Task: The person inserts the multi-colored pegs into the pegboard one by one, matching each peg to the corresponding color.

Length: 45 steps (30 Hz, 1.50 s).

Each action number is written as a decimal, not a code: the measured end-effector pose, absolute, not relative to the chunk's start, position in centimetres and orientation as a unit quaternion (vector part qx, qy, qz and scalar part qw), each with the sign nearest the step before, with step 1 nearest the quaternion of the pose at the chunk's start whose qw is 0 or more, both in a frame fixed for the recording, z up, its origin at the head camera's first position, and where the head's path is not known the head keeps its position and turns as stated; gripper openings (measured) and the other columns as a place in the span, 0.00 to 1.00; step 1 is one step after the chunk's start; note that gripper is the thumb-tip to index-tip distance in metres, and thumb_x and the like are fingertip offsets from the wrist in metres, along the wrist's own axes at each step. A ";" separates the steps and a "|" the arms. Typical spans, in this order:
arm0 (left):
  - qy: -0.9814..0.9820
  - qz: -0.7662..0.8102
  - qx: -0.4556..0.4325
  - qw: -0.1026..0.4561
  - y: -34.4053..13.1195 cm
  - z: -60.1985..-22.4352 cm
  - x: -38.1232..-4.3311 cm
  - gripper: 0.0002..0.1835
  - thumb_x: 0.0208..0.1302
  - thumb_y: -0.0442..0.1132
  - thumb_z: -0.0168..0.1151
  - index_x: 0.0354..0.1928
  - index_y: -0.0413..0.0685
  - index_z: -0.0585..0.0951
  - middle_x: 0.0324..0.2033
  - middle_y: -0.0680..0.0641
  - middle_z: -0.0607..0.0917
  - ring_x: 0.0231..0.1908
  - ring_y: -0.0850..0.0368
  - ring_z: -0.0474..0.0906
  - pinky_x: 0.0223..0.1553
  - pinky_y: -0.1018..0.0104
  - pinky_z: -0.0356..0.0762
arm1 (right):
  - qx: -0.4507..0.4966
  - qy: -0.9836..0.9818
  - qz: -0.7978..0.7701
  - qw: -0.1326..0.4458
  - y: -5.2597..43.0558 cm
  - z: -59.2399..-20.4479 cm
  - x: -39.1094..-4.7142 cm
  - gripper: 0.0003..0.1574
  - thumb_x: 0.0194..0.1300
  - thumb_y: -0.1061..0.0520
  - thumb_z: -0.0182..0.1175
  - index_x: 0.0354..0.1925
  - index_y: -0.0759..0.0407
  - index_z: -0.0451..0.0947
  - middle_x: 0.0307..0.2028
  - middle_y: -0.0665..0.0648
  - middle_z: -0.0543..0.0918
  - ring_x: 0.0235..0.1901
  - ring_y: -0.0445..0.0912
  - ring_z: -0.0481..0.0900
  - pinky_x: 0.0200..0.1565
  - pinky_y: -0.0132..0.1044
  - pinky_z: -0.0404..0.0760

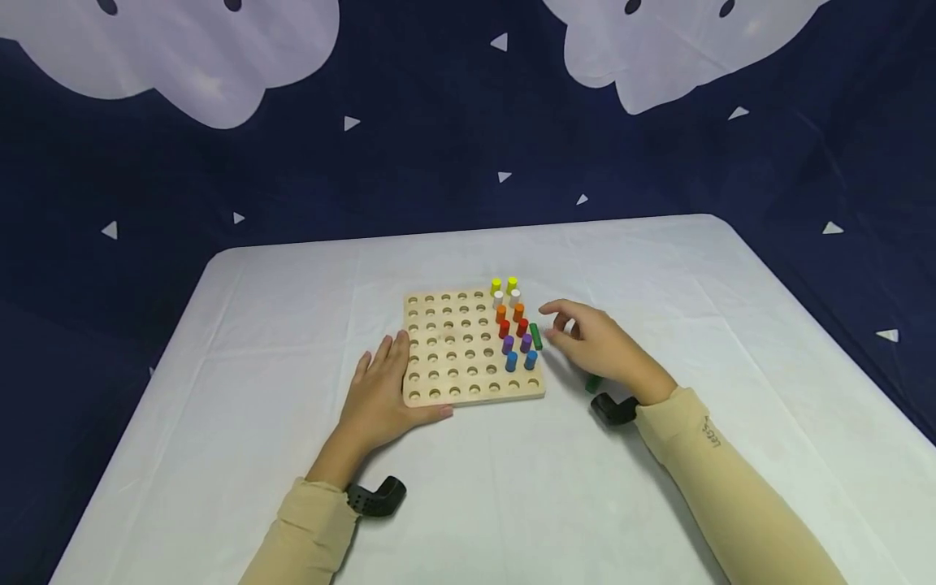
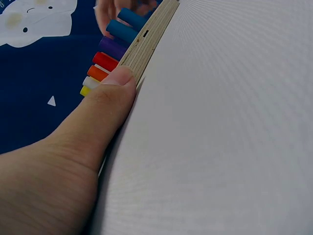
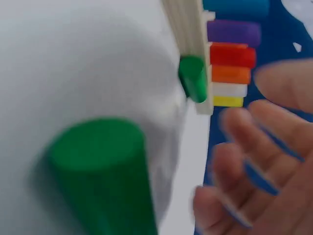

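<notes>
A square wooden pegboard (image 1: pixel 449 349) lies on the table with rows of round holes. Pegs fill two columns towards its right side: yellow (image 1: pixel 512 284), white (image 1: pixel 515 298), orange (image 1: pixel 518 312), red (image 1: pixel 522 327), purple (image 1: pixel 526 343) and blue (image 1: pixel 530 359). My left hand (image 1: pixel 380 398) rests against the board's near-left corner, fingers along the left side and thumb (image 2: pixel 115 88) touching the front edge. A green peg (image 1: pixel 536 336) lies against the right edge. Just right of it is my right hand (image 1: pixel 595 341), fingers loosely bent, holding nothing.
Another green peg (image 1: pixel 593 383) lies on the table, partly hidden under my right wrist; it looms large in the right wrist view. White cloth covers the table (image 1: pixel 292 325). Behind stands a dark blue curtain (image 1: pixel 424 162) with clouds and triangles.
</notes>
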<state>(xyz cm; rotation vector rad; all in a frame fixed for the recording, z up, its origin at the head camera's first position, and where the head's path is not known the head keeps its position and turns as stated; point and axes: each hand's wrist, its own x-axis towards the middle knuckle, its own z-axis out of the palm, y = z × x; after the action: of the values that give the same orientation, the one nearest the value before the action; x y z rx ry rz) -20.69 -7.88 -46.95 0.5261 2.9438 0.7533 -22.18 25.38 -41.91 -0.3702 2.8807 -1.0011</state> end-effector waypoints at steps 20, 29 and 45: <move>0.953 0.254 0.164 0.031 -8.2 -47.3 -20.2 0.75 0.39 0.77 0.70 0.78 0.39 0.45 0.78 0.40 0.49 0.79 0.43 0.42 0.78 0.45 0.34 | -0.136 0.936 -0.314 0.081 24.7 -43.4 -23.2 0.27 0.62 0.58 0.67 0.58 0.52 0.72 0.42 0.53 0.84 0.30 0.44 0.76 0.36 0.37 0.77; 0.953 0.251 0.169 0.031 -8.1 -47.1 -20.4 0.75 0.39 0.77 0.69 0.78 0.39 0.44 0.78 0.41 0.49 0.79 0.43 0.41 0.78 0.45 0.33 | -0.102 0.936 -0.334 0.043 25.0 -42.7 -21.8 0.27 0.60 0.51 0.71 0.56 0.48 0.74 0.37 0.48 0.85 0.26 0.46 0.74 0.26 0.36 0.76; 0.953 0.246 0.173 0.032 -8.0 -46.8 -20.6 0.74 0.40 0.77 0.69 0.79 0.40 0.44 0.79 0.42 0.49 0.79 0.44 0.41 0.79 0.45 0.33 | -0.202 0.927 -0.315 -0.038 22.1 -41.8 -17.3 0.20 0.57 0.53 0.74 0.46 0.44 0.77 0.31 0.37 0.85 0.25 0.37 0.73 0.25 0.29 0.71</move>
<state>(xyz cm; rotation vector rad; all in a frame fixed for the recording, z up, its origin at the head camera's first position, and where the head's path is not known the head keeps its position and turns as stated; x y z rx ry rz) -20.60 -7.96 -46.78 0.5322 2.9347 0.7584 -17.32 22.07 -41.80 -0.6495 2.9844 -1.0153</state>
